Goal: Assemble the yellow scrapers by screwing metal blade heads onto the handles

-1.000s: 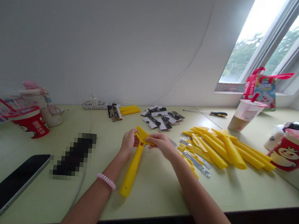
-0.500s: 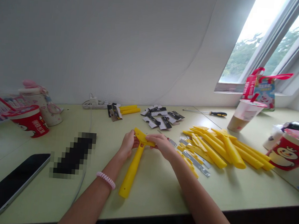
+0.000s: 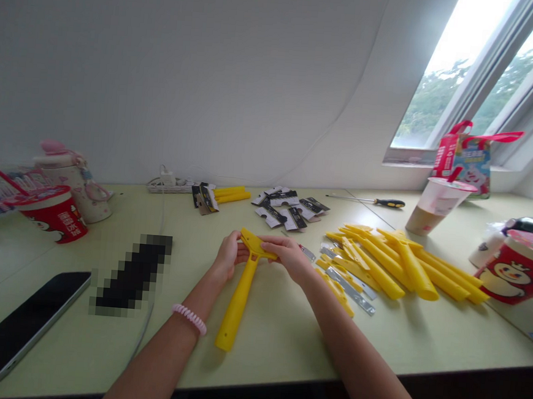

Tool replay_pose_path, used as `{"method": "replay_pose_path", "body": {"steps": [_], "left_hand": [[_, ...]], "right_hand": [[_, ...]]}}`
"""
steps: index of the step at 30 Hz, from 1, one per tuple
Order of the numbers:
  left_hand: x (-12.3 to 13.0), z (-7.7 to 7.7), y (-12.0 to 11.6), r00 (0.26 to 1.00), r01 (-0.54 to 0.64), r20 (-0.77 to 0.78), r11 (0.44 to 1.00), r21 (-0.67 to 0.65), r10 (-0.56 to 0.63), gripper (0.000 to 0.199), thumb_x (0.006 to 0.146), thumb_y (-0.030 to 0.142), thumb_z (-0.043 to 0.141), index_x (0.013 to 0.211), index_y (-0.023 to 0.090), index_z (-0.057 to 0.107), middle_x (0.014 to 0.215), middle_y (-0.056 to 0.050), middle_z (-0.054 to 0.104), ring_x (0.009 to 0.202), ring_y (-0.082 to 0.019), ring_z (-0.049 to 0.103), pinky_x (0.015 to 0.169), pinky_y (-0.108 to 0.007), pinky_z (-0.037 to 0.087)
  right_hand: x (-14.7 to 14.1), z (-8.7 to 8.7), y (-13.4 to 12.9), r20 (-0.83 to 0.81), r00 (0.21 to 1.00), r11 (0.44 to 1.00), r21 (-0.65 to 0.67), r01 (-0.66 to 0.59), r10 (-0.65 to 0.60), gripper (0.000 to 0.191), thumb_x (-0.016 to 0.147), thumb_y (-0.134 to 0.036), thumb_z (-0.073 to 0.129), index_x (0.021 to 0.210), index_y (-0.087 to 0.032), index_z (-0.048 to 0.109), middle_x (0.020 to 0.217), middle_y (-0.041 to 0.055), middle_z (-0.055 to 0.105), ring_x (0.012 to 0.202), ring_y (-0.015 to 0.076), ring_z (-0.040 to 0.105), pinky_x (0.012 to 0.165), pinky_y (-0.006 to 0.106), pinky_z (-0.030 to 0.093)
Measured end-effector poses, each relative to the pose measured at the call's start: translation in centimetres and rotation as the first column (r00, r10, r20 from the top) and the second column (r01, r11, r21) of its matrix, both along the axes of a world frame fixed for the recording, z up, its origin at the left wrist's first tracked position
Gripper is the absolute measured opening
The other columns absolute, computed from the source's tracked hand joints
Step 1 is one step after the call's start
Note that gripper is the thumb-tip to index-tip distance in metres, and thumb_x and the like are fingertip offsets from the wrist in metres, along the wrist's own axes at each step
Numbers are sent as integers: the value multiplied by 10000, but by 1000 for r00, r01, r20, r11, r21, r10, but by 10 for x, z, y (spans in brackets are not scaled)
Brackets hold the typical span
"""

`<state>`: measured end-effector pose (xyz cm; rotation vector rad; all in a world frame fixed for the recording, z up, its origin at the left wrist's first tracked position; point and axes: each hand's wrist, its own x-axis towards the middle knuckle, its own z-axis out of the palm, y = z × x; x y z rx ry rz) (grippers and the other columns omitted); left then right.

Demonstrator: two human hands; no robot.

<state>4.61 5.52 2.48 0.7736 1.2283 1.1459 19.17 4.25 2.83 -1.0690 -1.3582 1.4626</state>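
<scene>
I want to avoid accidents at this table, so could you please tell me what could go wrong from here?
The metal strips lie near the right forearm, so shifting the right grip on the yellow tool might brush or scatter them. The pile of yellow handles could slide if bumped, perhaps against the drink cup behind it. The left forearm is near the white cable and might snag it.

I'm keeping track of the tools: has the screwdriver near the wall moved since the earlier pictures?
No. Judged against the desk seam, the screwdriver lies where it did, its shaft still crossing that line.
</scene>
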Motion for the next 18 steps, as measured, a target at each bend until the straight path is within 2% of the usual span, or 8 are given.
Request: {"method": "replay_pose_path", "body": {"steps": [8, 18], "left_hand": [[0, -1, 1, 1000, -2, 17, 1000, -20, 2, 192, 731, 240, 359, 737, 135, 520, 497, -50, 592, 406, -144, 561, 421, -210, 410], [1, 0, 0, 998, -15, 59, 999, -30, 17, 218, 774, 312, 360, 821, 150, 499, 496, -35, 580, 418, -151, 563, 455, -238, 443]], "right_hand": [[-2, -3, 2, -79, 997, 997, -70, 21, -26, 316, 653, -192, 623, 963, -173, 681, 868, 60, 664, 620, 97, 544, 497, 187, 405], [-2, -7, 4, -94, 993, 997, -56, 61, -66, 339, 628, -180, 634, 964, -166, 679, 819, 52, 654, 586, 83, 515, 495, 186, 404]]}}
